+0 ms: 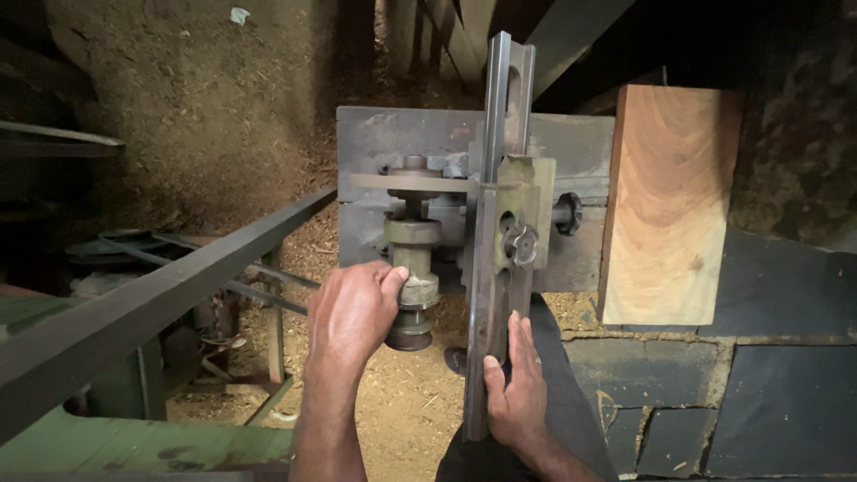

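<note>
— While the left hand wraps around the stacked metal spindle, where does that spindle sit?
— It hangs off the near edge of the grey metal plate, left of the long slotted steel bar, and the fingers close on its lower collar.
— And the right hand?
— It presses flat, fingers open, against the bar's lower end, gripping nothing. A round knob sits on the bar just above it.
— What lies beyond?
— A pale wood block stands at the plate's right edge; sawdust covers the floor below.
</note>
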